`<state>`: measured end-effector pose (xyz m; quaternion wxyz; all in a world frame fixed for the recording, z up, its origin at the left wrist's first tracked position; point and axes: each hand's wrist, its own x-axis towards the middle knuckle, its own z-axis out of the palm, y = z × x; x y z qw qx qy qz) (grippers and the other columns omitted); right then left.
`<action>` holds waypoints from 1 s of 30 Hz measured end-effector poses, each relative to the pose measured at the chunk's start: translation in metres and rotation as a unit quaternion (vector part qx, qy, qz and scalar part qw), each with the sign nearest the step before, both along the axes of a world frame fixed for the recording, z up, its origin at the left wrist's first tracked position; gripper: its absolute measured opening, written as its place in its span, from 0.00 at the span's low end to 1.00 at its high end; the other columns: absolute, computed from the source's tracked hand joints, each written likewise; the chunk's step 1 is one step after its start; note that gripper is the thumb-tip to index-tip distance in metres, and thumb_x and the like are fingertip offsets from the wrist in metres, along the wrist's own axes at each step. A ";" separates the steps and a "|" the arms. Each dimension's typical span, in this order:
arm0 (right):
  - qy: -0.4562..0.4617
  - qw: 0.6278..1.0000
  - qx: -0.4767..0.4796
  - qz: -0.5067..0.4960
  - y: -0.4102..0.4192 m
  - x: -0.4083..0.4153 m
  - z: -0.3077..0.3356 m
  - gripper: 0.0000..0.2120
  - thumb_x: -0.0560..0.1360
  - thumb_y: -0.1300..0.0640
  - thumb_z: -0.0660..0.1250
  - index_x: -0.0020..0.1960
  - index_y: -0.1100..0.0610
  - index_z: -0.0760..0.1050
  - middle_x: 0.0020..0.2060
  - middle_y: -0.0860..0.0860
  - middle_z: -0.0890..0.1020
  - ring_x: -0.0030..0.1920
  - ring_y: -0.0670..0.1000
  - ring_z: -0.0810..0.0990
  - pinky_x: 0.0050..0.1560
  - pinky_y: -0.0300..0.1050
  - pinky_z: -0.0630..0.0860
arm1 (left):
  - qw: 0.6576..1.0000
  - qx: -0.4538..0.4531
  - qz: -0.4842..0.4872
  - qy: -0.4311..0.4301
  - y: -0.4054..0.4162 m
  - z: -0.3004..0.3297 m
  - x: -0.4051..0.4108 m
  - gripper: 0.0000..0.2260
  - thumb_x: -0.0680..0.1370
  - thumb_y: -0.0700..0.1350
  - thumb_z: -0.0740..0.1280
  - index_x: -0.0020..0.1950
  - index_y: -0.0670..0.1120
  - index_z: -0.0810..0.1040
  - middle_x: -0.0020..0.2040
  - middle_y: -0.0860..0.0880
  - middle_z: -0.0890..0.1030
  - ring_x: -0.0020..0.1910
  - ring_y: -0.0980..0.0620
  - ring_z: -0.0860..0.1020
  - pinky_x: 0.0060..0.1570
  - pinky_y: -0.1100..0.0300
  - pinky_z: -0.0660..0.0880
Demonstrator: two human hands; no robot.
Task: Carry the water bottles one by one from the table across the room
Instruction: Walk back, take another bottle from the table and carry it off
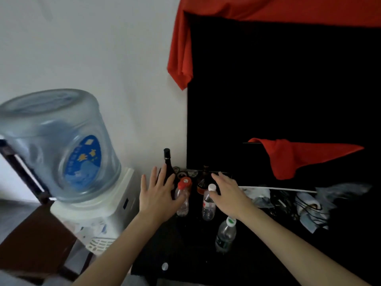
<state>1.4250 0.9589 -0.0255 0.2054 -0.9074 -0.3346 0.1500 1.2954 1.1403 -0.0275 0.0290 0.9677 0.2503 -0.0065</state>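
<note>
Three clear plastic water bottles stand upright on a black table (185, 254): a red-capped bottle (183, 203), a white-capped bottle (208, 205) and, nearer me, a green-and-white-capped bottle (225, 234). My left hand (157, 193) is spread with straight fingers just left of the red-capped bottle, its thumb side at the bottle's body. Just right of the white-capped bottle is my right hand (228, 195), fingers extended, holding nothing.
A dark glass bottle (168, 164) and a brown bottle (204, 180) stand behind the plastic ones. A water dispenser with a big blue jug (59, 145) is at the left. Cables and crumpled bags (305, 203) clutter the right. A black screen draped in red cloth (288, 157) rises behind.
</note>
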 end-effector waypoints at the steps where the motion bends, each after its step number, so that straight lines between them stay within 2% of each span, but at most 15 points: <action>1: -0.025 1.000 -0.009 0.007 0.002 -0.014 0.001 0.32 0.82 0.45 0.57 0.82 0.50 0.51 0.81 0.51 0.50 0.80 0.54 0.49 0.78 0.52 0.55 | 1.000 0.003 0.007 0.003 0.000 0.001 -0.017 0.39 0.76 0.73 0.42 0.84 0.55 0.50 0.84 0.49 0.38 0.82 0.45 0.36 0.79 0.41 0.36; 3: -0.072 0.997 -0.025 0.018 0.008 -0.043 0.001 0.33 0.82 0.42 0.57 0.82 0.48 0.49 0.82 0.50 0.47 0.81 0.53 0.46 0.78 0.52 0.53 | 1.000 0.007 0.019 0.012 0.001 0.000 -0.052 0.45 0.69 0.73 0.33 0.84 0.55 0.48 0.84 0.49 0.38 0.82 0.45 0.35 0.79 0.41 0.36; 4: -0.093 0.995 -0.028 0.021 0.013 -0.058 -0.001 0.33 0.82 0.41 0.57 0.82 0.47 0.48 0.82 0.49 0.46 0.81 0.53 0.45 0.79 0.52 0.52 | 0.999 0.007 0.028 0.016 0.002 0.000 -0.070 0.46 0.68 0.73 0.33 0.84 0.55 0.49 0.84 0.49 0.38 0.82 0.45 0.36 0.79 0.41 0.36; 7: -0.124 0.990 -0.033 0.063 0.026 -0.103 -0.003 0.35 0.81 0.38 0.56 0.82 0.47 0.47 0.82 0.49 0.45 0.81 0.53 0.43 0.79 0.52 0.48 | 0.998 -0.015 0.056 0.030 0.003 0.002 -0.122 0.38 0.78 0.72 0.45 0.84 0.55 0.51 0.84 0.49 0.40 0.83 0.46 0.38 0.79 0.41 0.37; 9: -0.129 0.985 -0.044 0.107 0.035 -0.128 -0.002 0.35 0.81 0.37 0.54 0.82 0.48 0.46 0.81 0.49 0.43 0.81 0.53 0.41 0.79 0.54 0.46 | 0.997 -0.024 0.076 0.018 0.001 0.004 -0.153 0.35 0.80 0.70 0.50 0.84 0.55 0.51 0.84 0.49 0.40 0.83 0.46 0.39 0.79 0.41 0.38; 17: -0.115 0.965 -0.044 0.233 0.089 -0.193 0.031 0.36 0.80 0.36 0.54 0.82 0.49 0.46 0.82 0.51 0.46 0.81 0.54 0.44 0.79 0.59 0.48 | 0.980 -0.021 0.197 0.004 0.017 0.024 -0.247 0.36 0.80 0.71 0.48 0.84 0.55 0.49 0.84 0.49 0.40 0.83 0.48 0.41 0.80 0.41 0.42; 21: -0.128 0.938 -0.040 0.320 0.119 -0.224 0.039 0.36 0.80 0.37 0.55 0.82 0.50 0.48 0.82 0.53 0.48 0.81 0.54 0.45 0.79 0.59 0.48 | 0.958 -0.006 0.286 -0.021 0.011 0.026 -0.295 0.37 0.80 0.71 0.48 0.84 0.54 0.47 0.84 0.48 0.38 0.83 0.47 0.39 0.79 0.40 0.39; 24: -0.125 0.914 -0.039 0.383 0.138 -0.248 0.036 0.36 0.80 0.37 0.54 0.82 0.50 0.48 0.82 0.53 0.47 0.81 0.55 0.45 0.78 0.60 0.47 | 0.937 -0.001 0.349 -0.008 0.000 0.024 -0.325 0.38 0.79 0.71 0.46 0.84 0.52 0.46 0.84 0.46 0.38 0.83 0.45 0.37 0.78 0.40 0.39; 30: -0.120 0.849 -0.023 0.513 0.159 -0.307 0.022 0.36 0.80 0.36 0.53 0.82 0.49 0.47 0.82 0.53 0.47 0.81 0.55 0.44 0.78 0.60 0.45 | 0.877 0.000 0.480 -0.013 -0.037 0.012 -0.382 0.38 0.80 0.70 0.49 0.84 0.52 0.45 0.83 0.47 0.36 0.82 0.45 0.36 0.79 0.40 0.38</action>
